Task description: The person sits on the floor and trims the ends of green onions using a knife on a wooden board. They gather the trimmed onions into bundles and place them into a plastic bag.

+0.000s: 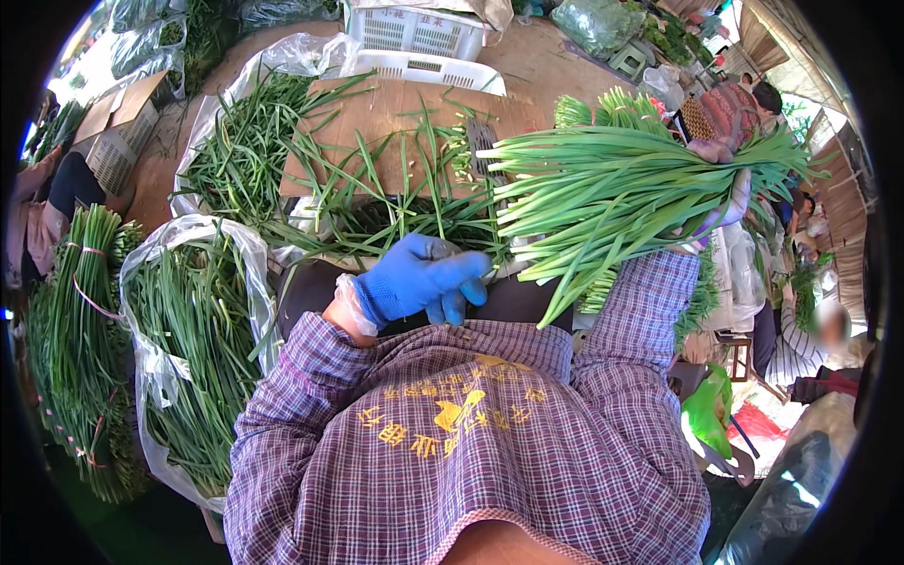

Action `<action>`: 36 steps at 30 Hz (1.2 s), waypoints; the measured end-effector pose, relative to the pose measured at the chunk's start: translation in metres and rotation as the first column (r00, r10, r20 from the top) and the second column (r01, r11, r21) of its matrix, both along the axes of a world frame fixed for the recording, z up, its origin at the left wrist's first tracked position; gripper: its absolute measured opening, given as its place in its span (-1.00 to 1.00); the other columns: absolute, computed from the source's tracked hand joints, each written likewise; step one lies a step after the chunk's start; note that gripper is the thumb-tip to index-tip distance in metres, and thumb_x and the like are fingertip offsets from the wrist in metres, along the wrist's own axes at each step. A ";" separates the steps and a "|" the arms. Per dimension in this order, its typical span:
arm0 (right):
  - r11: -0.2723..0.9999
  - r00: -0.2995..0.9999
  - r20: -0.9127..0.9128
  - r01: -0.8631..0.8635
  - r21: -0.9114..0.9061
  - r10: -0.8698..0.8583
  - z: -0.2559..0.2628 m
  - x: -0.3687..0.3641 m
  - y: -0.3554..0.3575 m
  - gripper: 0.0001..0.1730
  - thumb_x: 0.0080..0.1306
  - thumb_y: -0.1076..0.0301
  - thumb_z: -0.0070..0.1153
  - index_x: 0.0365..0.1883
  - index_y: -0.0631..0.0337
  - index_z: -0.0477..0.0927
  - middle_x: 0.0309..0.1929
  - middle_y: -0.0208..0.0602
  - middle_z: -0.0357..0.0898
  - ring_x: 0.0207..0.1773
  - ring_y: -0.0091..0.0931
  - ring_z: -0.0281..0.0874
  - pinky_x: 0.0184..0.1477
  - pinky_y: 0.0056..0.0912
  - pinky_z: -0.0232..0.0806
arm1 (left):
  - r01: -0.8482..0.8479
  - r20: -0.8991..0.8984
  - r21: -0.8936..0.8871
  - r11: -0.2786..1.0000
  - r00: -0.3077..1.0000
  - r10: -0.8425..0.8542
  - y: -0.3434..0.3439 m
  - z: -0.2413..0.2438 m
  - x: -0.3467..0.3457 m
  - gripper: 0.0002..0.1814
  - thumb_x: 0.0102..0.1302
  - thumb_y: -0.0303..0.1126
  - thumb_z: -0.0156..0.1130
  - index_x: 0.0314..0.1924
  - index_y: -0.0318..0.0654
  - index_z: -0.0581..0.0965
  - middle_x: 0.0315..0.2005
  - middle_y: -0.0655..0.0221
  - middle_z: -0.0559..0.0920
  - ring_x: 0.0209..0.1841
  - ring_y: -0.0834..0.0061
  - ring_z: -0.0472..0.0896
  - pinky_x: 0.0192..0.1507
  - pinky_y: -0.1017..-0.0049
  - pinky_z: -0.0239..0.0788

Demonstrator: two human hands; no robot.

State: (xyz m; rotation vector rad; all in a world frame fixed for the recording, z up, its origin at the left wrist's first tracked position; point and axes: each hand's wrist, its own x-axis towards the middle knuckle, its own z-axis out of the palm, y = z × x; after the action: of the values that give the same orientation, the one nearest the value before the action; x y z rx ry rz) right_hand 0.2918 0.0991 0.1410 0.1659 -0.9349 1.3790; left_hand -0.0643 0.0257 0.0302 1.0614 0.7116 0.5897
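In my right hand (736, 199), gloved in purple and white, is a large bunch of garlic chives (579, 187). Their pale cut ends fan out to the left, and the green tips stick out past the hand. My left hand (424, 277) wears a blue knit glove over a clear plastic one. It hovers above my lap, fingers curled, its palm turned out of sight. In front of me a brown board (346, 134) carries loose leaves and cut stem ends. A dark slotted block (483, 145) sits at its right side, close to the bunch's cut ends.
Plastic bags of loose chives (194, 318) and trimmed leaves (240, 152) sit to the left, beside tied bundles (85, 296). More tied bundles (607, 109) lie behind my right hand. White crates (417, 35) stand beyond the board. Other people (805, 339) sit at both sides.
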 end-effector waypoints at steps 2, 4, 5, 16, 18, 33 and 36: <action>0.998 0.997 0.059 0.055 -0.002 -0.055 -0.005 0.010 0.000 -0.65 0.21 0.24 0.12 -0.13 0.23 0.38 -0.35 -0.41 0.37 -0.16 -0.41 0.31 0.02 -0.26 0.23 | 0.108 -0.017 0.004 0.994 0.994 -0.108 -0.005 0.007 0.001 -0.58 0.29 -0.06 0.20 -0.41 -0.35 0.64 -0.60 0.28 0.65 -0.63 0.54 0.61 -0.61 0.62 0.45; 0.997 0.992 0.106 0.068 0.036 -0.072 0.001 0.012 -0.003 -0.63 0.22 0.27 0.11 -0.08 0.25 0.37 -0.31 -0.38 0.39 -0.14 -0.41 0.31 0.03 -0.25 0.24 | 0.224 0.020 0.012 0.974 0.974 -0.224 -0.004 0.008 0.003 -0.55 0.29 -0.02 0.18 -0.38 -0.35 0.65 -0.58 0.25 0.66 -0.58 0.51 0.63 -0.58 0.59 0.47; 0.997 0.991 0.121 0.049 0.067 -0.057 0.003 0.012 -0.006 -0.62 0.26 0.25 0.04 -0.05 0.30 0.38 -0.29 -0.31 0.42 -0.13 -0.37 0.32 0.04 -0.22 0.24 | 0.273 0.052 0.006 0.962 0.961 -0.273 -0.004 0.012 0.004 -0.54 0.29 -0.01 0.17 -0.36 -0.35 0.65 -0.58 0.25 0.66 -0.57 0.50 0.64 -0.57 0.58 0.48; 0.963 0.993 0.119 -0.020 0.270 -0.013 -0.002 -0.036 0.001 -0.53 0.36 0.24 -0.14 0.11 0.42 0.35 -0.10 0.00 0.49 -0.06 -0.26 0.43 -0.03 -0.15 0.36 | 0.442 0.300 -0.021 0.897 0.858 -0.416 -0.006 0.003 0.030 -0.25 0.39 0.20 -0.21 -0.04 -0.44 0.55 -0.33 0.12 0.68 -0.39 0.36 0.68 -0.36 0.48 0.56; 0.962 0.986 0.158 -0.093 0.256 0.053 -0.002 -0.045 0.003 -0.53 0.36 0.25 -0.16 0.12 0.42 0.34 -0.10 0.02 0.50 -0.05 -0.25 0.45 -0.03 -0.16 0.37 | 0.469 0.321 -0.091 0.878 0.849 -0.420 -0.009 0.005 0.035 -0.21 0.34 0.29 -0.19 -0.04 -0.40 0.55 -0.32 0.13 0.68 -0.40 0.38 0.67 -0.37 0.45 0.55; 0.510 0.296 0.823 -0.668 0.541 -0.485 -0.054 -0.215 -0.069 -0.39 -0.05 0.29 0.20 0.08 -0.10 0.53 -0.30 -0.20 0.52 -0.29 -0.24 0.53 -0.31 -0.17 0.39 | 0.407 0.936 -0.266 0.874 0.326 0.133 0.013 -0.040 0.032 -0.37 0.43 -0.08 -0.19 0.31 -0.43 0.22 0.20 -0.03 0.39 0.21 0.13 0.42 0.22 0.15 0.29; 0.450 0.242 0.815 -0.734 0.508 -0.526 -0.082 -0.227 -0.082 -0.35 -0.11 0.27 0.20 0.08 -0.13 0.53 -0.38 -0.25 0.43 -0.32 -0.23 0.49 -0.30 -0.15 0.36 | 0.314 0.737 -0.377 0.871 0.672 0.076 0.020 -0.064 0.011 -0.47 0.37 -0.21 -0.01 0.27 -0.30 0.32 0.17 0.07 0.45 0.20 0.20 0.44 0.30 0.20 0.18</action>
State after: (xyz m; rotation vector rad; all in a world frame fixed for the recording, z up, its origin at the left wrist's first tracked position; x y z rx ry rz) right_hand 0.0644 0.0172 0.0591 0.1619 -2.9304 0.7677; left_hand -0.0536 0.0459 -0.0342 0.3216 0.0350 0.6168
